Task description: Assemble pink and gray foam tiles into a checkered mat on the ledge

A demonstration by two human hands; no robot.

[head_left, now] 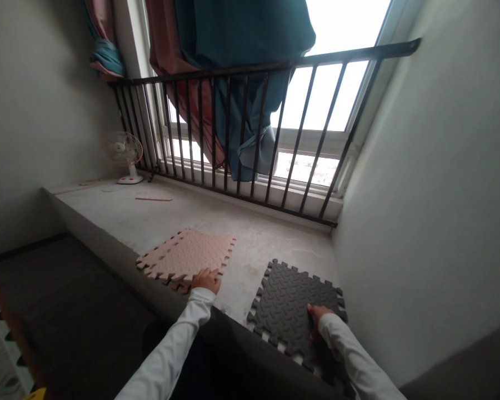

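A pink interlocking foam mat (185, 255) lies on the concrete ledge (250, 244), with a second layer showing beneath its near corner. My left hand (206, 280) in a white sleeve has its fingers curled on that mat's near edge. To the right, a dark grey foam mat (283, 305) with a tread pattern and puzzle-cut edges sits at the ledge's front edge. My right hand (319, 319) lies across its right part, fingers on the surface. The mat's near corner is partly hidden by my right forearm.
A dark metal railing (229, 128) stands along the back of the ledge before a bright window with teal and pink curtains. A small white fan (125, 155) and a thin wooden strip (153, 198) sit on the ledge. A wall closes the right side; the floor lies lower at left.
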